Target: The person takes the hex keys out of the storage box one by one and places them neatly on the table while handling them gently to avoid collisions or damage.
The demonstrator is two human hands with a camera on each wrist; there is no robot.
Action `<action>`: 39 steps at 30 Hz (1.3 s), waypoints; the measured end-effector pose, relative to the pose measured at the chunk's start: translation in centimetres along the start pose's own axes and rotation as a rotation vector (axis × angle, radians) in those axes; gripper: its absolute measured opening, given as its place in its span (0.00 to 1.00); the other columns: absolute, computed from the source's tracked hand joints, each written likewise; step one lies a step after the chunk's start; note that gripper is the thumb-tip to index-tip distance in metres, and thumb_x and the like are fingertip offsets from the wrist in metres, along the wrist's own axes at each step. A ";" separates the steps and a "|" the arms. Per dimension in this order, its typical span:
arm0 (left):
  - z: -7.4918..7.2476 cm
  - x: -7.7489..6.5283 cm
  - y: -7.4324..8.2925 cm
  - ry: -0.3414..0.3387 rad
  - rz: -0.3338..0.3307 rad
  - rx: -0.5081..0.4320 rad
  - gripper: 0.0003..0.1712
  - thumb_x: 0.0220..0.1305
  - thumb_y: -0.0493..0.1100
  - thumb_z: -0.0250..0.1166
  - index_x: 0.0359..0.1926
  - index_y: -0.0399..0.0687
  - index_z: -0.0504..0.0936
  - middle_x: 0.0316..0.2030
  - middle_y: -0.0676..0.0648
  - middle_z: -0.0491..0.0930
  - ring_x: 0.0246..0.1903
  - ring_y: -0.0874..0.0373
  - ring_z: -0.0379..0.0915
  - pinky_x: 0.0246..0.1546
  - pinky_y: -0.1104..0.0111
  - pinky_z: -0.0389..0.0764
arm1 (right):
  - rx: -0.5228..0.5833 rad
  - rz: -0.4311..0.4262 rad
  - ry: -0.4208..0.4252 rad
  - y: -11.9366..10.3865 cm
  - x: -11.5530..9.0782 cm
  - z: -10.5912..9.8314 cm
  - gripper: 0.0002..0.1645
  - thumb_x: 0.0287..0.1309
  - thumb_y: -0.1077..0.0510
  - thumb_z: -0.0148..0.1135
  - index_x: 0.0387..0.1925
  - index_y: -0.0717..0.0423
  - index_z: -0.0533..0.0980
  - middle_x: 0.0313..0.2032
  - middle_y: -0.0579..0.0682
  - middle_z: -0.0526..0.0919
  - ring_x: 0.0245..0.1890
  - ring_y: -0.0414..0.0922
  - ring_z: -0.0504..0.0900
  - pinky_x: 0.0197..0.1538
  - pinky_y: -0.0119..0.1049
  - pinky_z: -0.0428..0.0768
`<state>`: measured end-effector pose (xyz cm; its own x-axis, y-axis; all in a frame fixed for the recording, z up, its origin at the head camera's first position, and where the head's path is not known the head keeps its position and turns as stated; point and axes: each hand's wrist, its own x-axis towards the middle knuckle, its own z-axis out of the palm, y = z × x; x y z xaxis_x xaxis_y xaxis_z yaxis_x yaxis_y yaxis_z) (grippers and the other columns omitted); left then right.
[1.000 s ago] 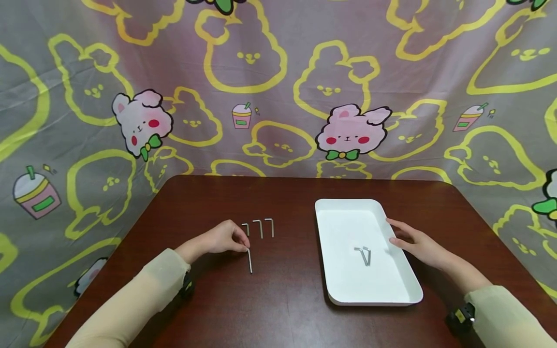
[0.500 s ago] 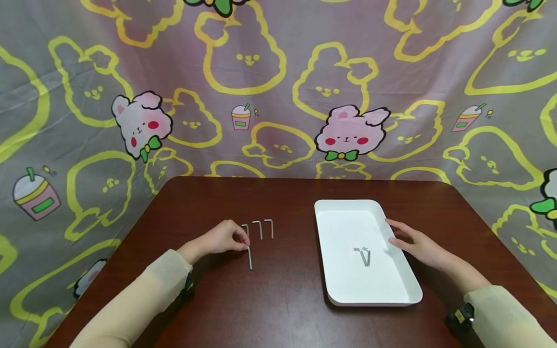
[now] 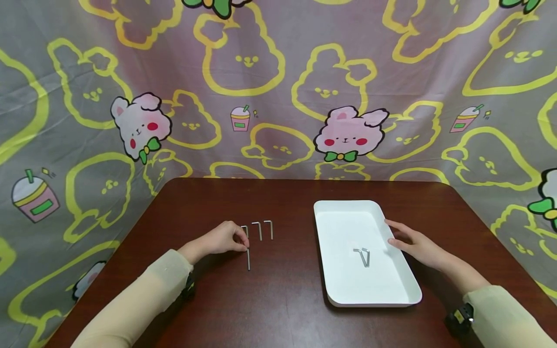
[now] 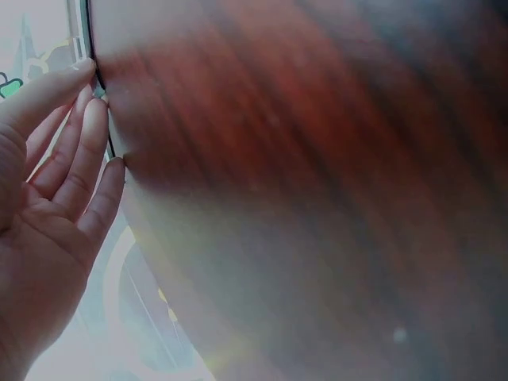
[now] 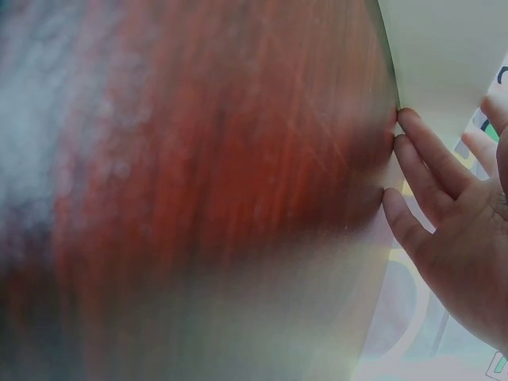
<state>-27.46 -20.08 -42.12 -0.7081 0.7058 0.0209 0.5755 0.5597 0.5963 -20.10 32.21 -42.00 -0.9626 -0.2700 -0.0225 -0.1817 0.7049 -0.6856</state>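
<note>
My left hand (image 3: 219, 238) pinches the upper, bent end of a silver hex key (image 3: 248, 260) between thumb and fingers; its long arm points toward me, over the table. Just beyond those fingertips lie three more hex keys in a row: one partly hidden by the hand (image 3: 246, 230), a middle one (image 3: 260, 232) and a right one (image 3: 271, 230). My right hand (image 3: 417, 247) rests at the right side of a white tray (image 3: 344, 295), thumb at the rim, fingers loosely extended. In the right wrist view its fingertips (image 5: 402, 143) reach down to the tabletop.
Inside the tray two hex keys, a left one (image 3: 361, 258) and a right one (image 3: 368, 258), lie with their lower ends together. A dark brown table (image 3: 283, 299) carries everything. Behind it hangs a patterned cloth (image 3: 278, 96) with cartoon rabbits.
The hex key in my left hand has turned slightly, its lower end shifting left so that it stands nearly parallel to the row. My right hand stays at the tray.
</note>
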 end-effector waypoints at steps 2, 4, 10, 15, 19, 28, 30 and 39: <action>-0.1 0.0 0.0 -0.008 -0.008 -0.007 0.03 0.54 0.36 0.73 0.28 0.47 0.87 0.25 0.59 0.81 0.26 0.68 0.74 0.30 0.72 0.77 | 0.001 0.000 0.000 0.1 0.0 0.0 0.39 0.67 0.52 0.58 0.72 0.61 0.56 0.60 0.71 0.68 0.56 0.65 0.71 0.49 0.56 0.75; -0.2 0.0 0.0 -0.015 -0.016 -0.015 0.03 0.54 0.36 0.73 0.28 0.47 0.87 0.25 0.59 0.81 0.26 0.68 0.74 0.30 0.72 0.77 | 0.002 -0.001 0.000 0.1 0.0 0.0 0.39 0.67 0.52 0.59 0.72 0.61 0.56 0.60 0.71 0.68 0.56 0.65 0.71 0.49 0.56 0.75; -0.5 0.0 0.4 -0.023 -0.028 -0.042 0.02 0.55 0.36 0.73 0.29 0.46 0.87 0.25 0.59 0.81 0.25 0.66 0.74 0.28 0.71 0.76 | 0.012 -0.011 0.000 0.0 0.0 -0.1 0.38 0.67 0.54 0.59 0.72 0.61 0.56 0.60 0.70 0.68 0.56 0.65 0.71 0.49 0.55 0.75; -0.9 0.2 0.8 -0.003 -0.017 -0.054 0.02 0.56 0.37 0.72 0.30 0.44 0.87 0.26 0.59 0.81 0.25 0.65 0.73 0.29 0.70 0.75 | 0.014 -0.003 -0.002 0.0 0.0 -0.1 0.39 0.67 0.53 0.58 0.72 0.61 0.55 0.60 0.71 0.68 0.56 0.65 0.71 0.49 0.55 0.76; -1.1 0.6 1.3 0.027 0.010 -0.035 0.02 0.56 0.38 0.73 0.29 0.47 0.87 0.28 0.60 0.82 0.28 0.65 0.73 0.33 0.70 0.75 | 0.012 0.006 -0.001 0.0 0.0 -0.1 0.39 0.67 0.53 0.59 0.72 0.61 0.55 0.60 0.71 0.68 0.56 0.65 0.71 0.49 0.56 0.76; -1.5 1.6 3.3 0.023 0.078 -0.037 0.03 0.58 0.41 0.72 0.32 0.46 0.87 0.30 0.61 0.82 0.31 0.66 0.76 0.36 0.69 0.77 | 0.018 -0.008 0.001 0.0 -0.1 -0.1 0.38 0.67 0.54 0.59 0.72 0.62 0.56 0.59 0.70 0.69 0.55 0.65 0.72 0.49 0.54 0.76; -1.7 1.9 3.7 0.021 0.088 -0.037 0.03 0.58 0.41 0.71 0.33 0.47 0.88 0.31 0.61 0.82 0.31 0.66 0.76 0.35 0.69 0.77 | 0.020 -0.016 0.003 0.0 0.0 -0.1 0.38 0.67 0.54 0.59 0.72 0.62 0.56 0.59 0.70 0.69 0.55 0.64 0.72 0.48 0.53 0.76; -2.0 3.8 6.1 -0.029 0.126 -0.056 0.03 0.59 0.39 0.71 0.35 0.47 0.87 0.31 0.60 0.83 0.30 0.58 0.80 0.35 0.68 0.78 | 0.010 -0.016 0.007 0.0 0.0 -0.1 0.38 0.67 0.54 0.59 0.71 0.63 0.56 0.59 0.70 0.69 0.55 0.65 0.72 0.49 0.54 0.76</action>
<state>-27.46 -14.84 -36.76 -0.6190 0.7817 0.0762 0.6348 0.4409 0.6345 -20.17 32.30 -41.94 -0.9609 -0.2770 -0.0064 -0.1955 0.6941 -0.6928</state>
